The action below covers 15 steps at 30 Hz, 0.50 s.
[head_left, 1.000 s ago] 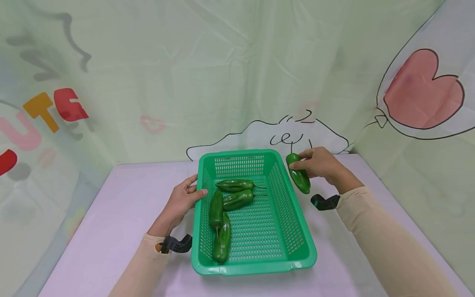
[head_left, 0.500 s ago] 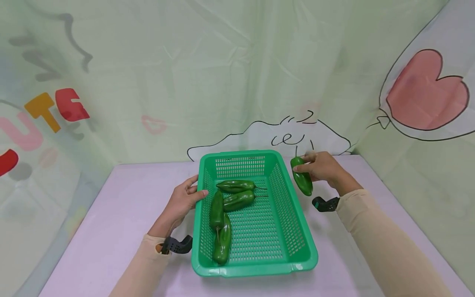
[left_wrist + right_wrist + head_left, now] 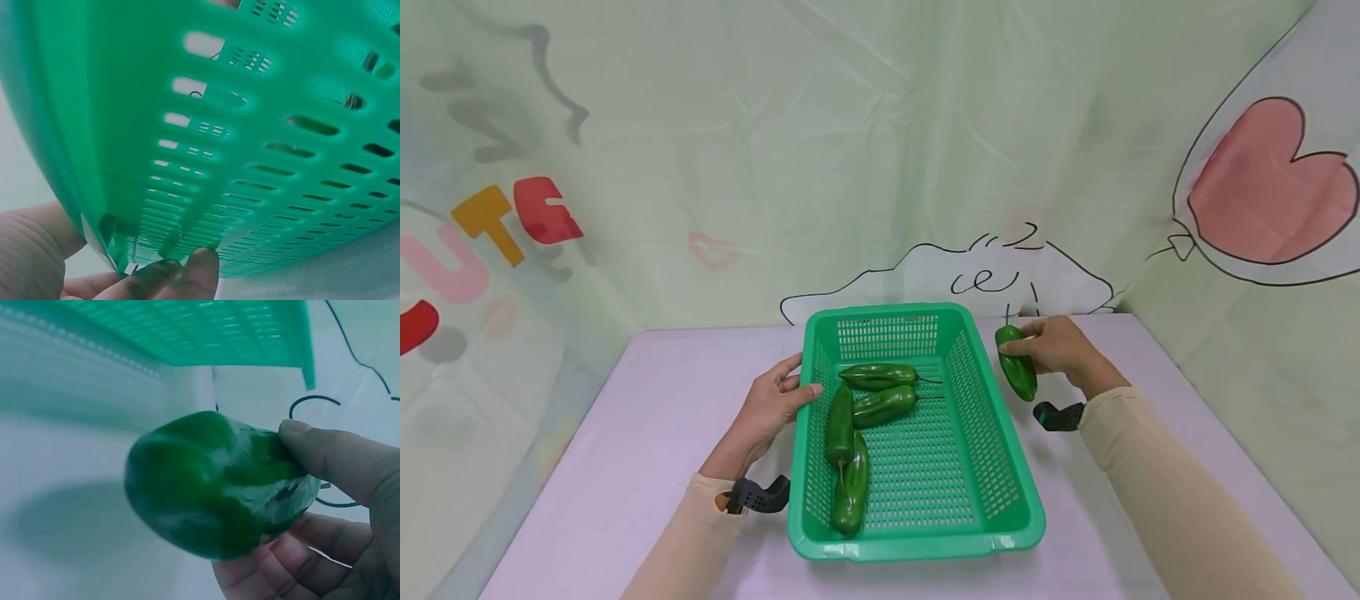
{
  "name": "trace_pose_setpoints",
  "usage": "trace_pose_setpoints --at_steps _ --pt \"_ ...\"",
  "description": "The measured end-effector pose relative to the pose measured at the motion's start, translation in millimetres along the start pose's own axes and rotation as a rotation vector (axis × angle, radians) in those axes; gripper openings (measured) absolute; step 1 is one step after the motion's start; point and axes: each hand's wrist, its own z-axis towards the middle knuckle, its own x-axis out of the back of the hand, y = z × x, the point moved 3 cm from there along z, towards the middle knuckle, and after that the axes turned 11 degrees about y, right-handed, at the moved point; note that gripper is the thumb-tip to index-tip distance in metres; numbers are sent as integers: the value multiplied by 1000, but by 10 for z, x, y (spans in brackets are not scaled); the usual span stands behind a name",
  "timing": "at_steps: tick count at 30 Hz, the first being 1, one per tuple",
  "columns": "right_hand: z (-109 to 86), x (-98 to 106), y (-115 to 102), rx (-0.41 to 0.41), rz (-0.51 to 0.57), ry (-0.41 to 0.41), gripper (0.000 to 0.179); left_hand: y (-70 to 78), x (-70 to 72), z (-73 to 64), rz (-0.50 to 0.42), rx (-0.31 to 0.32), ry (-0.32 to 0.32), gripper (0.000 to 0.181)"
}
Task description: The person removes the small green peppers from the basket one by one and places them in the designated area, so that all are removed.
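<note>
A green plastic basket [image 3: 917,546] with slotted walls stands in the middle of the head view. My left hand [image 3: 771,402] grips its left rim, thumb over the edge and fingers against the outer wall, as the left wrist view shows. To the right of the basket, my right hand [image 3: 1060,350] pinches a green pepper [image 3: 1019,371] between thumb and fingers, its stem pointing up and away. In the right wrist view the glossy pepper [image 3: 206,487] hangs above the table, its shadow below. Several more green peppers [image 3: 883,406] lie in the basket's left half.
The pale lilac table [image 3: 685,400] extends on both sides of the basket. A light green curtain [image 3: 820,167] with printed letters and a heart balloon rises behind and beside it. Black wrist cameras [image 3: 760,495] sit on both wrists.
The right hand, holding the pepper, has moved slightly right and down beside the basket. The left hand keeps its grip on the rim; the peppers inside lie as before.
</note>
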Motion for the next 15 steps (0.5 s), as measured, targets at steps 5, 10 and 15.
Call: trace_pose_setpoints --at_steps 5,10,15 --pt "59 -33 95 -15 -3 -2 70 4 0 -7 -1 -4 0 73" --pt "111 -64 172 -21 -14 -4 72 -1 4 0 -3 -2 3 72" --pt "150 -96 240 -42 -33 -7 73 1 5 4 -11 3 -6 72"
